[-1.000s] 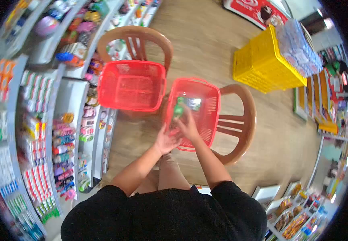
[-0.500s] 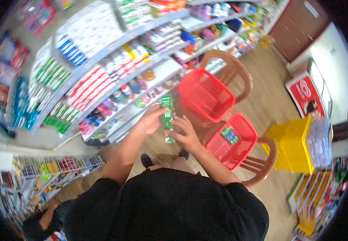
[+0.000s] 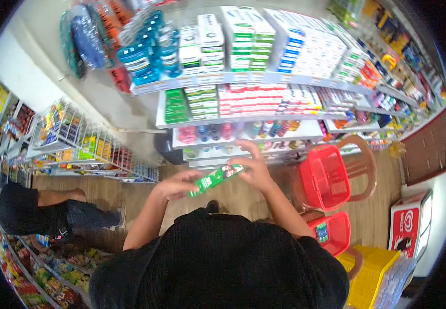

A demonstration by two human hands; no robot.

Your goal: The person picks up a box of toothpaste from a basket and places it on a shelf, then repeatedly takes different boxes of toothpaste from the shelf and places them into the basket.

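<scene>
A long, narrow green toothpaste box (image 3: pixel 215 180) is held between my two hands in front of my body, tilted with its right end higher. My left hand (image 3: pixel 175 187) grips the left end with bent fingers. At the other end, the fingers of my right hand (image 3: pixel 257 172) pinch the box, with one finger raised off it. Beyond my hands stands a shelf with similar green boxes (image 3: pixel 175 106) and red-and-white boxes (image 3: pixel 248 101).
Two red baskets (image 3: pixel 326 177) (image 3: pixel 340 234) rest on brown chairs at the right, one holding small green packs. A yellow crate (image 3: pixel 369 270) is near them. A wire rack (image 3: pixel 99 141) stands at the left. Another person (image 3: pixel 42 211) in dark clothes is below it.
My view and body have turned left, toward the shelf. The toothpaste box has gone from upright to tilted sideways, with my hands now at its two ends.
</scene>
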